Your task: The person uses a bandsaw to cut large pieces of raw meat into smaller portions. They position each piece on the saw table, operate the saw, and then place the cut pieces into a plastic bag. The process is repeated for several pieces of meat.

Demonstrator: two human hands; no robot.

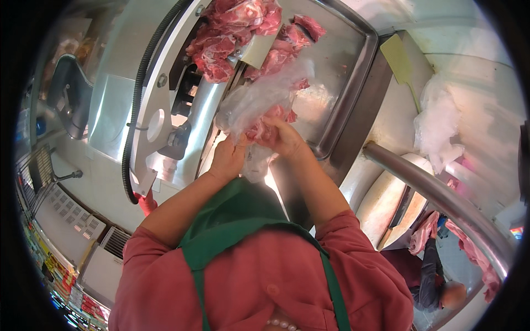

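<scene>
Both hands meet in front of the green apron, around a clear plastic bag (265,97) with raw meat (258,131) at its mouth. My left hand (227,156) grips the bag's edge, thumb upward. With fingers bent, my right hand (285,134) holds the meat from the other side. Whether the piece lies wholly inside the bag cannot be told. Beyond the bag, more pieces of raw red meat (279,56) lie on a stainless steel tray (345,89). A larger heap of meat (219,49) rests at the top, beside a whitish block (258,51).
A metal machine frame with a black corrugated hose (140,95) stands at the left. On the right are a yellow-green fly swatter (397,58), crumpled plastic bags (437,120) and a steel pipe (439,202). Lower right, another person (430,273) is near hanging meat (476,256).
</scene>
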